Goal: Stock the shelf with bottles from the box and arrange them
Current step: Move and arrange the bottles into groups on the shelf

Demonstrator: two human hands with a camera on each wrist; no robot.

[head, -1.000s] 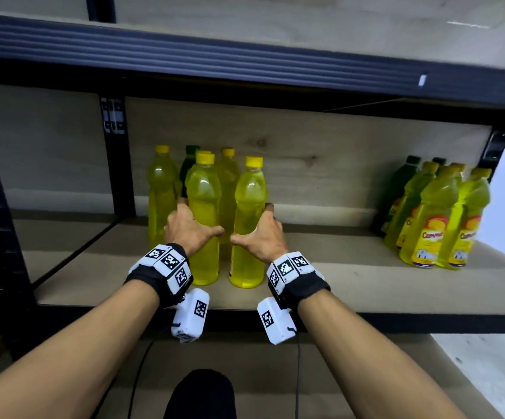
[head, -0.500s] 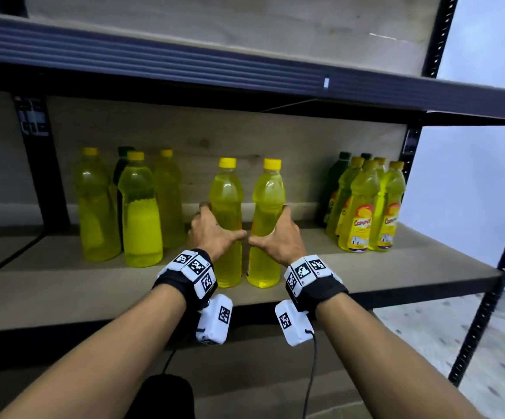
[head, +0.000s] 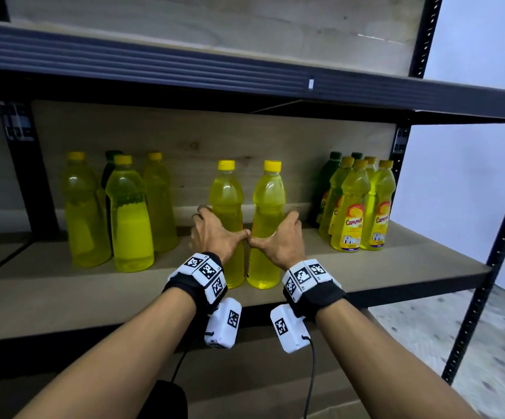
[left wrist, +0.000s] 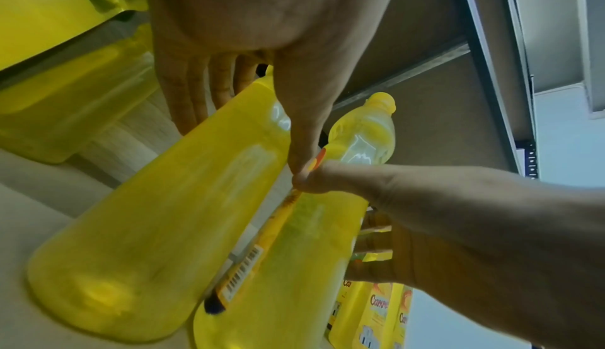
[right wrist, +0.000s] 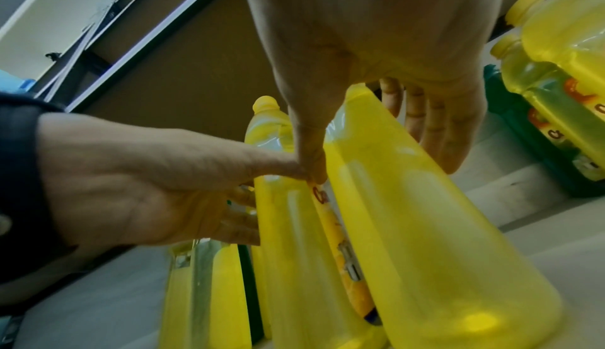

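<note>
Two yellow-capped bottles of yellow liquid stand side by side near the front of the wooden shelf board (head: 94, 294). My left hand (head: 215, 234) grips the left bottle (head: 226, 195) around its waist. My right hand (head: 279, 240) grips the right bottle (head: 270, 201) the same way. The two thumbs touch between the bottles. In the left wrist view the left bottle (left wrist: 163, 225) fills the middle, its label turned toward the right bottle (left wrist: 294, 264). In the right wrist view my fingers lie along the right bottle (right wrist: 425, 225), beside the left bottle (right wrist: 288, 225).
A cluster of unlabelled yellow bottles (head: 130, 225) with a dark green one behind stands at the left. A group of labelled yellow and green bottles (head: 353, 213) stands at the shelf's right end by the black upright (head: 399, 164). Another shelf beam (head: 245, 77) runs overhead.
Both hands have carried the two bottles to the right, out of the left cluster and toward the labelled group. The view has turned right with them.
</note>
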